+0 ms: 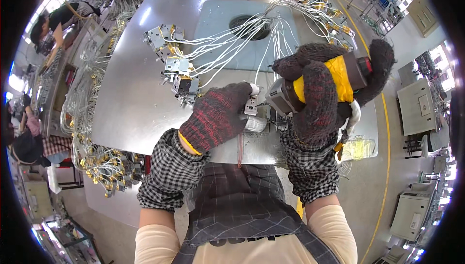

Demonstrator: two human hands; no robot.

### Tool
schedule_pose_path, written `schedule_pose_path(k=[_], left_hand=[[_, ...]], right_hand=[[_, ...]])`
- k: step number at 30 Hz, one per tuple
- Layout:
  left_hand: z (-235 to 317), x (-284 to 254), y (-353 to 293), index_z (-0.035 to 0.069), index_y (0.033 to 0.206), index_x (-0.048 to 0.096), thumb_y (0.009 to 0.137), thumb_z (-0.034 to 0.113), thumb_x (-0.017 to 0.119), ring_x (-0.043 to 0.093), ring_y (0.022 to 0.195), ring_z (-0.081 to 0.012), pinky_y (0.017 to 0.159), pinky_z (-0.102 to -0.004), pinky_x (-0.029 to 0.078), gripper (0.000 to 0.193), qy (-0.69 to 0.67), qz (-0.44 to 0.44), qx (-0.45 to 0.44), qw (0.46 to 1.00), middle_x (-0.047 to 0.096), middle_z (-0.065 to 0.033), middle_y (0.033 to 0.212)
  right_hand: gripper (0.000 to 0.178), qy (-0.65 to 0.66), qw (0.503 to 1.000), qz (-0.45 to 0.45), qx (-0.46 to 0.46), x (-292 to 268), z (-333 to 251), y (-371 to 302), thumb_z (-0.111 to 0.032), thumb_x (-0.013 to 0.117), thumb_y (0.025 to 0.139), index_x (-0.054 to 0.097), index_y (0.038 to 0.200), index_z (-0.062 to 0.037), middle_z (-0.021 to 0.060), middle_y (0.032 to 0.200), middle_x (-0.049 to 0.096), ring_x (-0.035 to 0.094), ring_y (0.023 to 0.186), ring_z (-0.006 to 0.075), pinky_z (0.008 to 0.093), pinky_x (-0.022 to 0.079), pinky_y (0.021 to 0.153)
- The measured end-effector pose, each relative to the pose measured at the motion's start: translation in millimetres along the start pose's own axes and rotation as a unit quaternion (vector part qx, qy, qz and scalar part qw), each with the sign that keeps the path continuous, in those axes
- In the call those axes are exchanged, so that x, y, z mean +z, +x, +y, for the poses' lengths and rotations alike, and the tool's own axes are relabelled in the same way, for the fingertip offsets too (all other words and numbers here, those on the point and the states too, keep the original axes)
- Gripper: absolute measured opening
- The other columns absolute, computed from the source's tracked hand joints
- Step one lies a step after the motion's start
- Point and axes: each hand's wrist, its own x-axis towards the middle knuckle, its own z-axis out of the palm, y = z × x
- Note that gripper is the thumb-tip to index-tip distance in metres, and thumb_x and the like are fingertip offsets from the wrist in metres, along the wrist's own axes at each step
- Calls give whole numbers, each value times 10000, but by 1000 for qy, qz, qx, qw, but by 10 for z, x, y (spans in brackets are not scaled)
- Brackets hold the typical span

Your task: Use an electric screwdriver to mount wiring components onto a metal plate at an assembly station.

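My left hand, in a dark red-and-black knit glove with white-wrapped fingertips, grips a small metal thermostat between thumb and fingers near the table's front edge. In a similar glove, my right hand is wrapped round a power screwdriver bound with yellow tape. Its grey front end points left at the thermostat; whether the bit touches it cannot be made out. Long white capillary tubes fan out from the table's middle. Several more thermostats lie at their left ends.
The shiny metal table carries a blue-grey mat with a dark round opening. Another thermostat cluster lies at the far right. Bundled tubes hang along the left side. A person works at the far left.
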Motion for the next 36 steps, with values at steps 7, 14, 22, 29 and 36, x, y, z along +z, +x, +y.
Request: schedule_pose_path(k=[7, 14, 22, 29, 36], left_hand=[[-105, 28, -38, 99, 1244, 567, 704, 456, 801, 626, 1066, -319, 902, -433, 489, 689, -58, -7, 28, 998, 632, -137, 1166], [-719, -411, -235, 158, 1273, 567, 771, 289, 688, 521, 1242, -328, 1121, -535, 290, 533, 447, 216, 48, 867, 591, -107, 1317], [-420, -323, -356, 105, 1164, 602, 790, 226, 740, 658, 927, -342, 790, -456, 527, 417, 256, 120, -5, 959, 631, -151, 1080], [-483, -234, -442, 113, 1274, 561, 754, 161, 808, 657, 904, -222, 778, -344, 531, 578, -104, 112, -22, 988, 635, -107, 1029], [-511, -57, -322, 65, 1341, 539, 776, 233, 822, 652, 844, -179, 753, -324, 536, 654, -169, 128, 64, 975, 644, -86, 925]], right_hand=[[817, 73, 992, 43, 98, 154, -43, -162, -16, 722, 830, 247, 1476, -173, 169, 1103, 610, 677, 855, 252, 441, 605, 764], [845, -20, 997, -71, -33, 73, 86, -59, -7, 728, 827, 224, 1485, -170, 153, 1038, 633, 670, 819, 225, 374, 586, 731], [816, -75, 997, -20, 3, 124, -63, -61, -29, 729, 843, 247, 1486, -170, 141, 1034, 638, 665, 839, 218, 382, 593, 759], [785, 90, 995, -3, 43, 210, -153, -130, -20, 707, 863, 253, 1481, -186, 138, 1106, 616, 663, 954, 231, 423, 604, 820], [790, 77, 994, -72, -7, 96, -38, -83, -12, 701, 854, 260, 1479, -211, 157, 1135, 600, 658, 944, 238, 423, 602, 801]])
